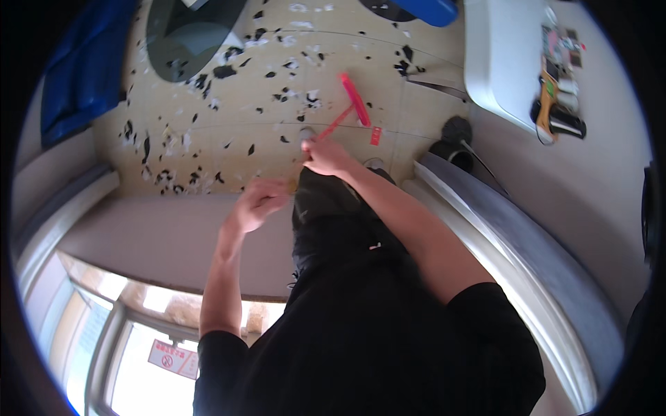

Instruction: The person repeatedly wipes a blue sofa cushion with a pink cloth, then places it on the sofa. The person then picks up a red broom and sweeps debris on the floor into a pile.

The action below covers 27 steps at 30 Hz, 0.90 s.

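Note:
My right hand (327,157) is closed around the thin shaft of a pink T-headed floor tool (355,100), a broom or squeegee. Its blurred head lies ahead of my feet, over or on the pale tiled floor (333,78). My left hand (260,204) is nearer my body, beside my left trouser leg, with its fingers curled. A small yellow-brown thing (292,185) shows at its fingertips; blur hides whether it is gripped or belongs to the shaft. Black and white scraps (225,71) lie scattered across the tiles. A red rectangle (375,135) bearing writing is beside the pink head.
A blue padded seat (86,78) stands at left, near a dark oval base (195,47). At right are a white counter (499,62) with tools on it, a black item (458,138) with a thin rod, and a long grey ledge (525,234). A glass door (140,374) is behind me.

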Available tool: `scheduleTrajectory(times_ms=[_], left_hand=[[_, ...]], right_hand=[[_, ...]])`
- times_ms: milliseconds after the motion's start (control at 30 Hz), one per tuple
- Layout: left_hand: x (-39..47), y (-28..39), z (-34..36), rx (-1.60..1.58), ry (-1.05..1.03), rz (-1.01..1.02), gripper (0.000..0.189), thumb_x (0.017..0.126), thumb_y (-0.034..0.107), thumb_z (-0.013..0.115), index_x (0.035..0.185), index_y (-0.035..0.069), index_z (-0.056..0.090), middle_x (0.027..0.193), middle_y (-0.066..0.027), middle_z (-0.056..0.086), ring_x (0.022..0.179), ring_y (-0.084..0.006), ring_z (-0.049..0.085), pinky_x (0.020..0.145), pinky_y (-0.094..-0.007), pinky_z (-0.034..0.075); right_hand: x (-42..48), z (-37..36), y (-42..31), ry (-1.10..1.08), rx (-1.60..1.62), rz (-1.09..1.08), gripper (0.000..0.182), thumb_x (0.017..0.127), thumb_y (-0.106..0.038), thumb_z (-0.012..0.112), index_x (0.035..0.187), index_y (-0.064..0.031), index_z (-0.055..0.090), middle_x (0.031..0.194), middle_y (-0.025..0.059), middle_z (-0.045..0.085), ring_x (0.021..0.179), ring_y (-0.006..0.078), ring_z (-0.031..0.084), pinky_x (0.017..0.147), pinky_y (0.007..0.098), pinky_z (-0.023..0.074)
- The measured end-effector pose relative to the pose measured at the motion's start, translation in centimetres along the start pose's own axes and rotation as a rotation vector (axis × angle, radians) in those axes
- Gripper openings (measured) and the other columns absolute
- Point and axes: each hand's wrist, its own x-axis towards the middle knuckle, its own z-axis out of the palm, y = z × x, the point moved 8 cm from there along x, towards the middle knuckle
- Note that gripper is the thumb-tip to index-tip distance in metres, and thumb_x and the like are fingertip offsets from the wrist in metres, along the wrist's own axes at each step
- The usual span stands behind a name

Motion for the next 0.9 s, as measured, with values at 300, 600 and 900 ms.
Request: scheduleTrajectory(times_ms=[300,600,900], left_hand=[[15.8,-2.3,22.8,-0.137,-0.336,0.112,0.037,0.092,0.02,0.061,0.068,-0.001,0.043,0.062,-0.0117,0.04,0.058,-0.0294,0.04,0.056,-0.0389,0.033],[15.3,-8.0,20.7,0.091,-0.132,0.039,0.03,0.092,0.022,0.054,0.072,-0.001,0.051,0.059,-0.0124,0.042,0.053,-0.0223,0.039,0.055,-0.0374,0.034],[-0.6,-7.1,1.2,-0.061,0.246,-0.355,0.03,0.094,0.021,0.051,0.072,0.0,0.05,0.063,-0.0008,0.045,0.063,-0.0117,0.041,0.058,-0.0294,0.031]], right_hand=[[-21.4,-5.0,22.0,0.257,-0.013,0.462,0.034,0.083,-0.01,0.06,0.117,-0.0114,0.059,0.127,0.0101,0.058,0.113,0.0383,0.058,0.092,0.0473,0.0493],[-16.8,0.4,24.6,0.41,0.151,0.367,0.033,0.078,-0.011,0.062,0.11,-0.0074,0.063,0.114,0.0221,0.059,0.11,0.0414,0.057,0.09,0.0481,0.0487],[0.3,5.1,3.5,0.063,-0.039,-0.026,0.014,0.076,-0.02,0.066,0.087,-0.0115,0.067,0.088,0.014,0.067,0.084,0.0369,0.067,0.073,0.0474,0.0536]])
